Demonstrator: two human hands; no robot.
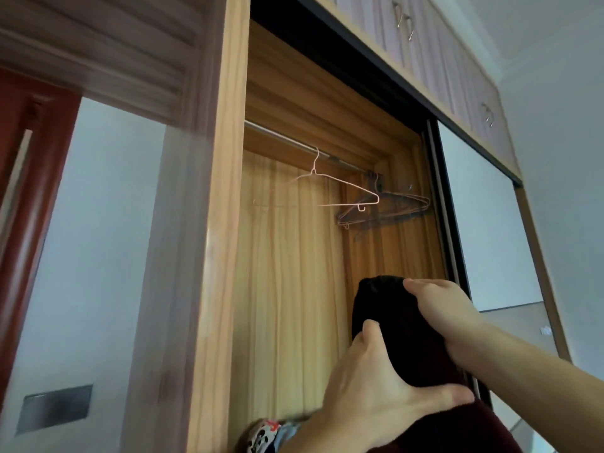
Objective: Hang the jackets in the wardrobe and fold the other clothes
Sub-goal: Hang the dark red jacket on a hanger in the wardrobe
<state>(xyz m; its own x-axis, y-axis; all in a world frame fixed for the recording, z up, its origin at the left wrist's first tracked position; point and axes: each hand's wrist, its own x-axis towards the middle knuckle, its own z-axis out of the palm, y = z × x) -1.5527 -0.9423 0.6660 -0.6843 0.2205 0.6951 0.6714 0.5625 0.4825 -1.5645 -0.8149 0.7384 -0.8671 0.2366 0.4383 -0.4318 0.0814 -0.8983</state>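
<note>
Domestic bedroom, at an open built-in wardrobe point(225, 223) in light wood grain, with a metal hanging rail point(294, 143) carrying a pink wire hanger point(330, 188) and a cluster of dark wire hangers point(389, 207). Above it, a row of pale overhead cupboards point(434, 50) with curved metal handles; to the right, a dark-framed sliding door point(490, 230) with a frosted panel. Plain white walls point(562, 93) and a red-brown door frame point(29, 197) at left.

No legible txt, labels or nos.
</note>
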